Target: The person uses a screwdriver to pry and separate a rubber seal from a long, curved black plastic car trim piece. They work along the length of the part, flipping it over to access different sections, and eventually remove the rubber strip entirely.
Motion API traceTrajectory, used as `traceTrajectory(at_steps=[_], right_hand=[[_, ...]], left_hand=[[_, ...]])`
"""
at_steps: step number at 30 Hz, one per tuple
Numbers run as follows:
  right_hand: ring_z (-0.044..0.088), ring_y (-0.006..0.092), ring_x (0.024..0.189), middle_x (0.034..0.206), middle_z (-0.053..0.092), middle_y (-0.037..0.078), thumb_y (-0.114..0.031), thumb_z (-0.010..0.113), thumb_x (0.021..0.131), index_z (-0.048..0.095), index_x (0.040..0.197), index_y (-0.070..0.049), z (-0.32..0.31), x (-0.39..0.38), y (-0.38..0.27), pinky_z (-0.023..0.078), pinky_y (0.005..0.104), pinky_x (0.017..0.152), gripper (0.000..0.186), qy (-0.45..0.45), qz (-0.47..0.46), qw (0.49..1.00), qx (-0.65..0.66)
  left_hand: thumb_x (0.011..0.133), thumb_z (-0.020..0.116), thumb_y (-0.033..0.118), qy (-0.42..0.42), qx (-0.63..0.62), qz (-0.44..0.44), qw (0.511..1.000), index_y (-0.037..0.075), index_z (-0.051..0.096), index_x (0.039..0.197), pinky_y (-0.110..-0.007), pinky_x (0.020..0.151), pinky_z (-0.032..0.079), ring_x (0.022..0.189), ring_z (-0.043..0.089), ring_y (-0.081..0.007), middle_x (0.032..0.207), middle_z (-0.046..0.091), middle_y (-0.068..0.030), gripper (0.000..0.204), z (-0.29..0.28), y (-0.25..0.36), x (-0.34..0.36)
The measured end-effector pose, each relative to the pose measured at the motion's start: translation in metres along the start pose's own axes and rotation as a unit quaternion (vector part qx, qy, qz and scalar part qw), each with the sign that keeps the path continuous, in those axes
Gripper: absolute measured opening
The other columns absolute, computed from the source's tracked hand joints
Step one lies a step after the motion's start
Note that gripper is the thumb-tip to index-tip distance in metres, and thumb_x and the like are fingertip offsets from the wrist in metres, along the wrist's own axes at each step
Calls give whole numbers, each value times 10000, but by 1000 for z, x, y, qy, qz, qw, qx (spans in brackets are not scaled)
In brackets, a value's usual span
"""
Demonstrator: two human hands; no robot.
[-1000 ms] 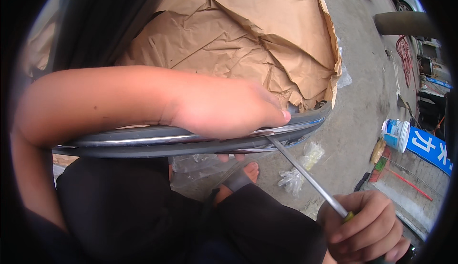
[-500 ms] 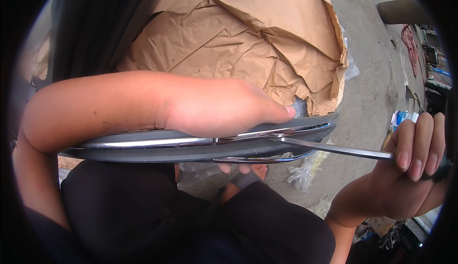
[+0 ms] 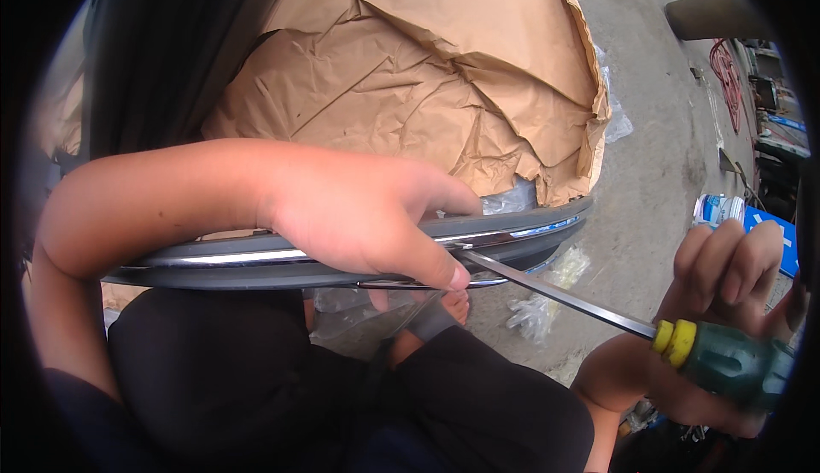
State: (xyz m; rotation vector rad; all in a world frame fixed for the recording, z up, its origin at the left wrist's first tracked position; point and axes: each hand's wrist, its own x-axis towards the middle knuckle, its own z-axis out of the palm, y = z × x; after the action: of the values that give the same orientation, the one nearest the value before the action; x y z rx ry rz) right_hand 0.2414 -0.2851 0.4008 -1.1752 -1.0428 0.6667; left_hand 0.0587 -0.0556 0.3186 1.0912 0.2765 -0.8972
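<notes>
A long, curved dark grey trim piece [image 3: 213, 275] with a shiny chrome strip [image 3: 231, 258] lies across my lap. My left hand [image 3: 363, 221] reaches over it from the left and grips it, the thumb pressed down over the near side. Fingertips show faintly under the lower edge. At the right, my right hand [image 3: 713, 281] holds a screwdriver [image 3: 564, 296] by its dark green handle with a yellow collar; some fingers are curled up above the handle. The shaft slants up to the left, and its tip meets the chrome strip just right of my left thumb.
Crumpled brown paper [image 3: 342, 105] spreads behind the trim piece. Clear plastic wrap [image 3: 538, 306] lies on the concrete floor [image 3: 658, 140], near my bare foot [image 3: 457, 306]. Far right are a red hose [image 3: 726, 88], a blue box [image 3: 773, 238] and assorted clutter.
My left thumb has come down from the far edge over the near side. My right hand has dropped and turned, so the screwdriver slants more steeply and its handle shows.
</notes>
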Motion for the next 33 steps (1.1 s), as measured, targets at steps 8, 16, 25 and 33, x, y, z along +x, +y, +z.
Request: traceTrajectory(at_steps=[8, 16, 25, 33], right_hand=[[594, 258, 864, 1026, 574, 162, -498, 420, 1127, 563, 1167, 18, 9, 0, 30, 523, 407, 845, 537, -121, -26, 976, 179], [631, 252, 957, 1092, 616, 187, -439, 401, 1153, 638, 1218, 76, 33, -37, 93, 525, 403, 894, 571, -68, 105, 992, 7], [627, 330, 822, 1004, 644, 187, -317, 764, 913, 683, 1124, 35, 33, -22, 135, 508, 426, 725, 418, -208, -105, 960, -154], [691, 384, 913, 1041, 679, 191, -462, 749, 974, 678, 1211, 21, 12, 20, 125, 559, 454, 801, 543, -516, 220, 792, -242]], left_hand=[[1033, 705, 153, -27, 68, 35, 997, -11, 544, 1449, -328, 791, 586, 876, 699, -149, 1077, 731, -76, 475, -11, -12, 17], [1033, 679, 121, -18, 33, 47, 998, -9, 527, 1449, -322, 767, 586, 836, 682, -154, 1056, 730, -99, 461, -20, -32, 42], [991, 687, 112, -24, 100, 90, 991, -8, 538, 1410, -377, 833, 578, 938, 713, -238, 1066, 729, -142, 461, -10, -41, 47], [994, 730, 250, 7, 107, 67, 992, -38, 525, 1446, -413, 871, 558, 1045, 703, -277, 1194, 713, -174, 573, 5, -52, 41]])
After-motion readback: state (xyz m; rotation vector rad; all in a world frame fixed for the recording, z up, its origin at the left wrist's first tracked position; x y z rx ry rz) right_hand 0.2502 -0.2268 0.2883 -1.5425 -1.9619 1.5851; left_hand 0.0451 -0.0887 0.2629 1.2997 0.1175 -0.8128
